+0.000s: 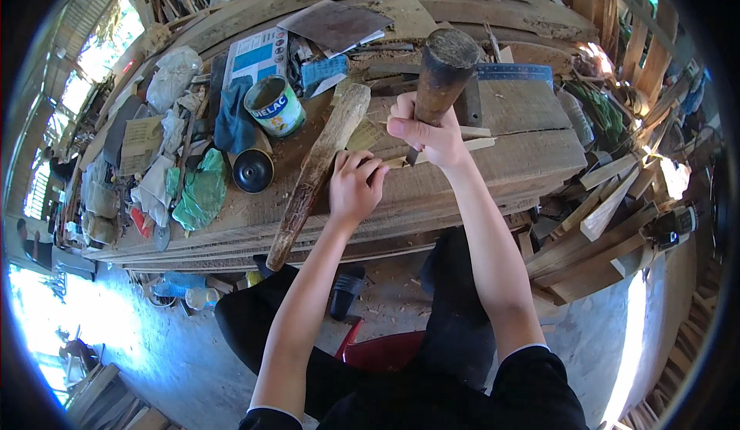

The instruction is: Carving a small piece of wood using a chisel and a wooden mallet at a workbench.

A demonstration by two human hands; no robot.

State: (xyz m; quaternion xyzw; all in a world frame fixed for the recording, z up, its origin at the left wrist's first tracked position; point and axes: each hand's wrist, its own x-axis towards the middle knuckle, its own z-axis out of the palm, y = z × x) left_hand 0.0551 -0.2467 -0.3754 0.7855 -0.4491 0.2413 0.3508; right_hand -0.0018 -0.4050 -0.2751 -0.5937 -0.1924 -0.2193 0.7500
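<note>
The right hand [432,138] has fingers wrapped around a thick dark tool [441,83] above the bench [493,169], its broad end upward, its narrow tip down at a thin wood strip [397,162]. The left hand [356,189] bends its fingers beside; I cannot tell their grip. The tin's [287,114] content is unclear.

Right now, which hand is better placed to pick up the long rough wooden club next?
Probably the left: your left hand lies right beside the wooden club, while your right hand, farther off, grips a thick-handled tool.
</note>
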